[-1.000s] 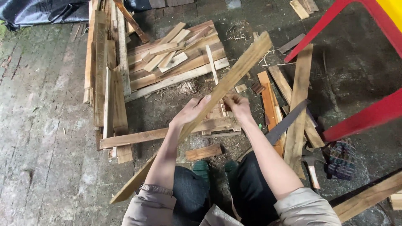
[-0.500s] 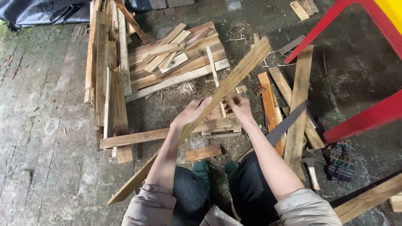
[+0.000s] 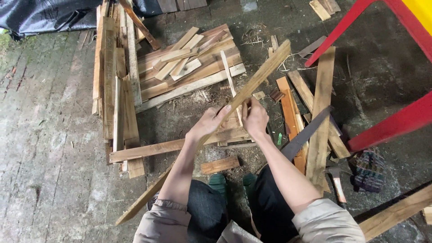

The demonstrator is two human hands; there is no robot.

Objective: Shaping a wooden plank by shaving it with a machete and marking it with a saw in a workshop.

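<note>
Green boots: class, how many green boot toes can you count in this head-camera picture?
2. The left boot toe and the right boot toe sit side by side on the ground between the person's knees, below the short wood block. The rest of each boot is hidden.

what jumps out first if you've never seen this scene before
The long wooden slat held slantwise across the middle catches the eye first, gripped by both hands, the left hand and the right hand side by side. Behind it, at upper left, lies a heap of wooden boards on the dark floor. At the right edge, bright red metal bars cross the corner, with a dark saw blade resting below them.
</note>
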